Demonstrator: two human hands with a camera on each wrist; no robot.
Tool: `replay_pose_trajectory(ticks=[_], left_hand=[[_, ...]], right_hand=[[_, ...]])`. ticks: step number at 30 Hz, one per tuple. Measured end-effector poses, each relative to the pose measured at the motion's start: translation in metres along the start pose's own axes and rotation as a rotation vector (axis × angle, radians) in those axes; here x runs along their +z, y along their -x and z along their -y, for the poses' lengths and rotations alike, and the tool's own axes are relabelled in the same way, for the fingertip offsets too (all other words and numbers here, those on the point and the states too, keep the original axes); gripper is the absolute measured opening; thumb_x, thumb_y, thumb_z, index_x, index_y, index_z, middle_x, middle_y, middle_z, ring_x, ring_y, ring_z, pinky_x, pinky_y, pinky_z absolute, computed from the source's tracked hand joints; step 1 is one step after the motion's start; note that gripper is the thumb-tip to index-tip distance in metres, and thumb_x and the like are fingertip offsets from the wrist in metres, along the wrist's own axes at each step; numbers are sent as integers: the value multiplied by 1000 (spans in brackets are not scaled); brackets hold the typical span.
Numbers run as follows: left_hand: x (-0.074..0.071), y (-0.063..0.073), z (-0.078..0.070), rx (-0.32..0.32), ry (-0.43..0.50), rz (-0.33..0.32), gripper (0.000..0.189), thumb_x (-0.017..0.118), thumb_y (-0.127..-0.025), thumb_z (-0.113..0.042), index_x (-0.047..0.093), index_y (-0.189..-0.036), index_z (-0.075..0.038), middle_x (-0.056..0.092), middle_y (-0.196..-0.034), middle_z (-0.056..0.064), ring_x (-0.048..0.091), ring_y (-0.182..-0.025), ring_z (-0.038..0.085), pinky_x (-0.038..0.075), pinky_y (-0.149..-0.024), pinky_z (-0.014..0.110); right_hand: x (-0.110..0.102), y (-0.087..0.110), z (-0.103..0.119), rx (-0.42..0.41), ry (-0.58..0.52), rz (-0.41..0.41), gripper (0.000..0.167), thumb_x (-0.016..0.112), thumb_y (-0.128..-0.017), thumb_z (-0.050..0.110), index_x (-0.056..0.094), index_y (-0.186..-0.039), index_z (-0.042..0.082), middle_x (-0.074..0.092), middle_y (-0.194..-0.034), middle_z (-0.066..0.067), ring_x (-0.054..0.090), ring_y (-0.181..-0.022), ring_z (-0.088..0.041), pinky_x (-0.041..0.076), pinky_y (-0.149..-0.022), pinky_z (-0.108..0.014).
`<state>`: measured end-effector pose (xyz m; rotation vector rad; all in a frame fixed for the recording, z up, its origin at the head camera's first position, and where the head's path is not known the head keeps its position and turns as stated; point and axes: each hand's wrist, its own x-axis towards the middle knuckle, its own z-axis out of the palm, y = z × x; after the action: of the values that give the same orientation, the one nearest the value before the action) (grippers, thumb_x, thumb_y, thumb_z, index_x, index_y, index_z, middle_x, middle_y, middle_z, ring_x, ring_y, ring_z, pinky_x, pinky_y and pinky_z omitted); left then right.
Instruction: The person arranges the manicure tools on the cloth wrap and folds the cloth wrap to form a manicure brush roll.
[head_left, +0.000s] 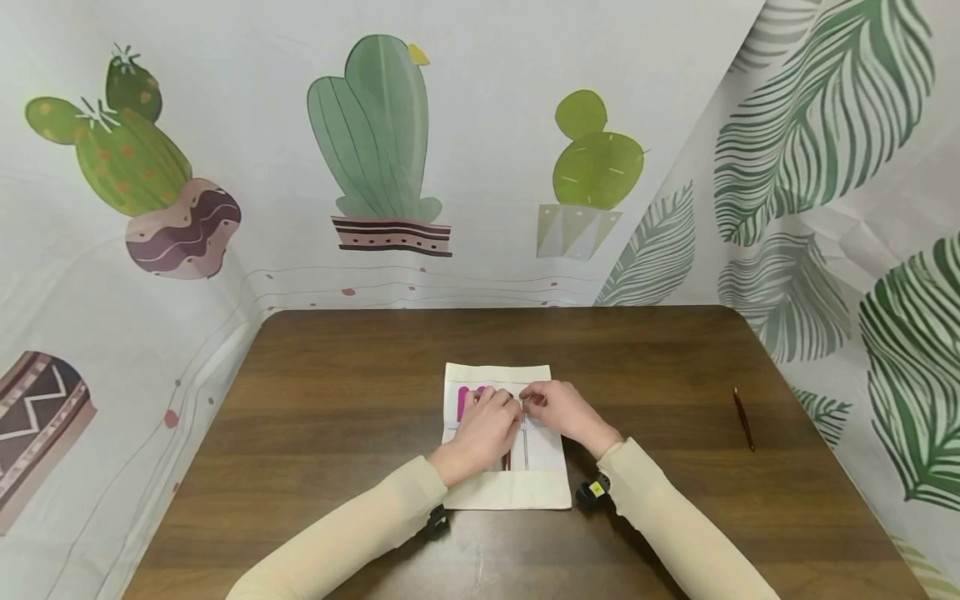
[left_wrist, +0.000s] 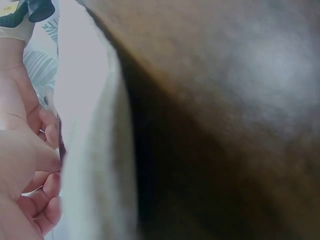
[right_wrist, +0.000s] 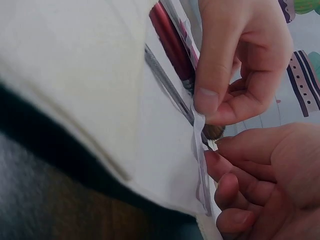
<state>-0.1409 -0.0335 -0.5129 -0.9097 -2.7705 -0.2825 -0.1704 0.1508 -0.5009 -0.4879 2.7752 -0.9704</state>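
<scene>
A cream cloth brush case [head_left: 506,493] lies spread on the table, with a white strap [right_wrist: 200,165] across its inside. My left hand [head_left: 487,429] pinches this strap, thumb pressed on it in the right wrist view. Beside it, my right hand [head_left: 562,407] pinches the tip of a thin metal tool [right_wrist: 167,82] that runs under the strap. A red-handled brush [right_wrist: 172,42] lies alongside, its dark bristles [right_wrist: 215,131] showing between the hands. Pink pieces [head_left: 462,404] sit at the case's left, partly covered by the left hand.
Far to the right on the brown wooden table [head_left: 315,392] lies a slim dark-red tool [head_left: 743,419]. A printed cloth with cacti and leaves [head_left: 495,167] hangs behind the table. The case's cream edge fills much of the left wrist view.
</scene>
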Motion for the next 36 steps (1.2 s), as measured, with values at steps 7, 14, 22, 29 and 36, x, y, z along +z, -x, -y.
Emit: replay_pose_trajectory(ticks=[7,14,22,29,36], left_hand=[[-1,0,-1,2,24,10,6,71,-97,-23,71,-92,-21,66,-98,-3,56,-93,20,45,-86,46],[-1,-3,-4,-8,45,77,5,71,-98,-26,71,-96,-20,63,-95,-3,54,-96,20,42,-87,45],[0,-5,-7,0,40,66,7,70,-98,-27,71,-97,-21,63,-93,-4,55,-97,19,41,-86,44],[2,-6,-9,-8,33,79,9,73,-96,-31,73,-98,-22,65,-96,-4,54,-99,19,39,-87,44],[1,-8,-10,-14,22,109,17,75,-96,-40,75,-98,-23,65,-99,-6,53,-100,17,38,-87,43]], right_hand=[[-9,5,-7,-10,15,-28,17,69,-98,12,76,-111,4,75,-93,-4,67,-84,-16,55,-75,-35],[-24,19,-15,-41,26,-78,15,68,-100,14,76,-109,4,75,-95,-4,65,-82,-15,55,-77,-35],[-45,37,-37,-35,34,-133,13,67,-101,15,76,-104,7,73,-92,0,62,-78,-13,53,-73,-35],[-61,54,-60,-16,111,-184,13,66,-101,14,76,-105,6,75,-96,-5,68,-87,-21,56,-79,-44],[-78,70,-79,33,139,-185,14,66,-101,13,75,-107,5,76,-100,-10,69,-88,-25,55,-79,-49]])
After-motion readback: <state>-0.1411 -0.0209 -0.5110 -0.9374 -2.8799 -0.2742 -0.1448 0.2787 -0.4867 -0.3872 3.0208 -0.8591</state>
